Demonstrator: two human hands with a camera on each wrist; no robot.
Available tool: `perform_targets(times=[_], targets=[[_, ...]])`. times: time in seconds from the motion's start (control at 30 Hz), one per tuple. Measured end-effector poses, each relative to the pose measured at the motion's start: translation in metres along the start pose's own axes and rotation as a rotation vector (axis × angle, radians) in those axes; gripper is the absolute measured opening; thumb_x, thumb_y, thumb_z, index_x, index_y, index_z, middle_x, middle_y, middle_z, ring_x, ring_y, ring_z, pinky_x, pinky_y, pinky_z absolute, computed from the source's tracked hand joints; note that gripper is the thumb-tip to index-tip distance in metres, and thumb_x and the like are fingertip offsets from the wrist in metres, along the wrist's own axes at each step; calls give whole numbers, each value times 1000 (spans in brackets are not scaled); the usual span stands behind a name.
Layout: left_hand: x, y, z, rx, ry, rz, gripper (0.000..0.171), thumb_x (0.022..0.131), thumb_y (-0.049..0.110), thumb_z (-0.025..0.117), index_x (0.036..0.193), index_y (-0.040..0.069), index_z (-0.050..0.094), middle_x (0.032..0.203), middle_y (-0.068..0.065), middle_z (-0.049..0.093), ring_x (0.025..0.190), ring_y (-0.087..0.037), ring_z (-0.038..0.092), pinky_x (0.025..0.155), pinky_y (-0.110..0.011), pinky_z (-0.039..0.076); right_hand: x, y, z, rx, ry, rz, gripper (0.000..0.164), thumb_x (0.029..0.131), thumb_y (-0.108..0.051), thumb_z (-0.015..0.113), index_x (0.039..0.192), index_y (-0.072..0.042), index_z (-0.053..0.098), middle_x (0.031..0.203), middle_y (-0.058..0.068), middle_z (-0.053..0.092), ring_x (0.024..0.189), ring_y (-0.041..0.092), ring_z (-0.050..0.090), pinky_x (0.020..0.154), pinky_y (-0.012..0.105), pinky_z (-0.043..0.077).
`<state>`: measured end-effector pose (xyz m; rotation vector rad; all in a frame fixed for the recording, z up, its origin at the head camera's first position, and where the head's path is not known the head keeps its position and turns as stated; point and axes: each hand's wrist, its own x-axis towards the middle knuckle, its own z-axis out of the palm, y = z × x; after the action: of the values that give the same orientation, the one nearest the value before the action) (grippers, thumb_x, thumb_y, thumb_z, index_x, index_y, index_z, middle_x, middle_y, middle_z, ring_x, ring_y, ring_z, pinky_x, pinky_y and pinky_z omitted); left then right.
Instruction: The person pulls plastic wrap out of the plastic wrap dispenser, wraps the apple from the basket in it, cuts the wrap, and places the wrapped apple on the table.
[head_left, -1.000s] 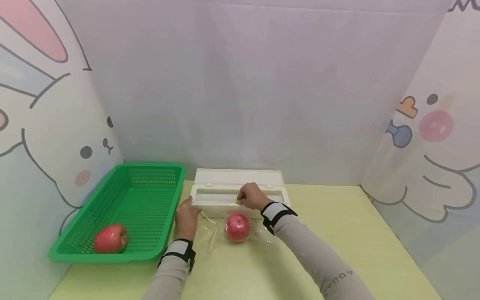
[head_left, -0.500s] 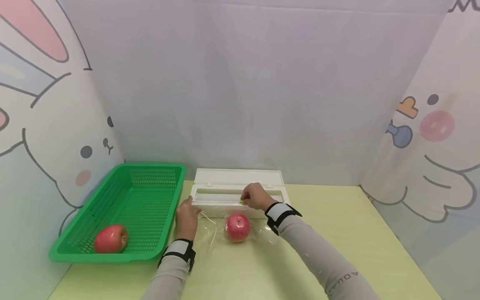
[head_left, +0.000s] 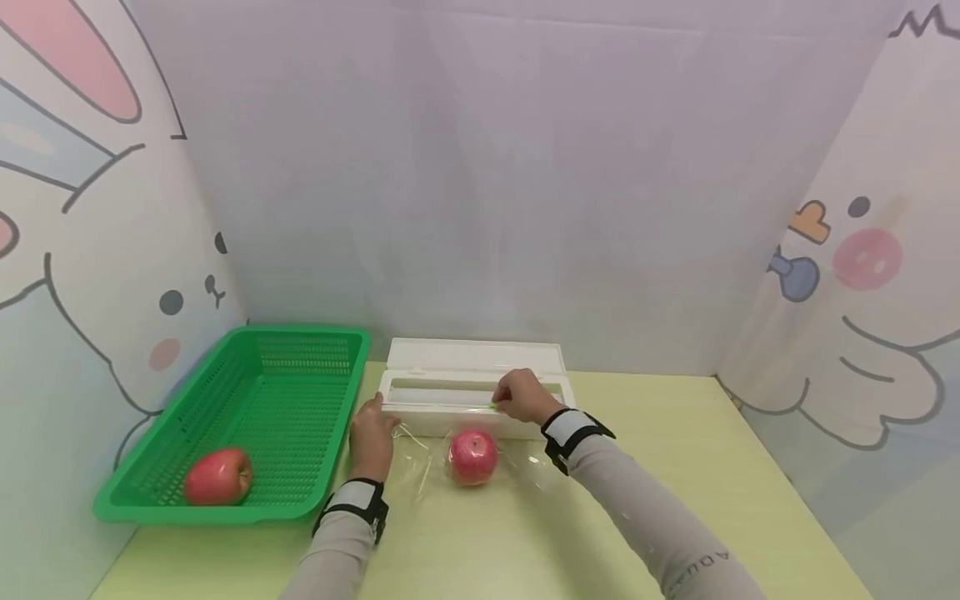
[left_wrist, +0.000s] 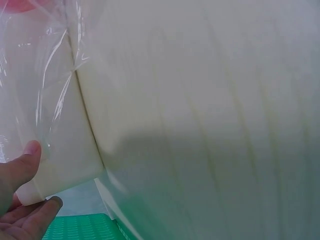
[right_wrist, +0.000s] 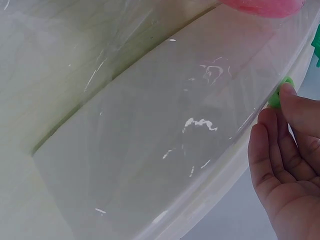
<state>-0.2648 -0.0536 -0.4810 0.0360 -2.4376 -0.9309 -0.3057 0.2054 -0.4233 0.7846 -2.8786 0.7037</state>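
A white cling film dispenser box (head_left: 457, 422) stands with its lid (head_left: 474, 355) raised at the back. Clear plastic film (left_wrist: 47, 85) hangs over its front and lies over a red apple (head_left: 472, 457) on the table. My left hand (head_left: 371, 440) grips the box's left end, thumb on the front face and fingers round the end. Between the thumb and fingers of my right hand (head_left: 527, 397) is the small green slide cutter (right_wrist: 280, 93), sitting on the box's front edge. In the head view it is mostly hidden by the fingers.
A green plastic basket (head_left: 300, 433) stands at the left, holding a second red apple (head_left: 218, 477). The yellow table (head_left: 645, 467) extends to the right of the box. A pale curtain (head_left: 480, 183) closes off the back.
My right hand has slid to the right along the box's front edge with the green slide cutter. The left hand has kept its grip on the box's left end.
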Motion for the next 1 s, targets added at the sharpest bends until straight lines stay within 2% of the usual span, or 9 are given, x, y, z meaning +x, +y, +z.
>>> perform_targets(times=[0.27,0.53,1.0], targets=[[2,-4,1,13,7,26,52,73,1,76,118,-17,58,106,-32,66,101,-43,65,85,-47,54,-8,8,-7,-3,12,-2,7,76,3,73,77,-3,75,74,9,73,65,11,63,59,20,51],[2,-5,2,22,6,15,53,74,3,76,120,-16,58,107,-32,66,103,-43,65,86,-47,54,-15,20,-12,-15,35,-1,6,76,3,74,75,-3,74,71,7,72,63,9,60,58,20,50],[-1,-10,7,-36,17,10,52,73,0,76,119,-17,58,107,-32,66,103,-42,65,87,-47,54,-29,38,-18,14,20,-18,6,76,3,73,75,-3,73,71,8,71,64,6,59,58,17,49]])
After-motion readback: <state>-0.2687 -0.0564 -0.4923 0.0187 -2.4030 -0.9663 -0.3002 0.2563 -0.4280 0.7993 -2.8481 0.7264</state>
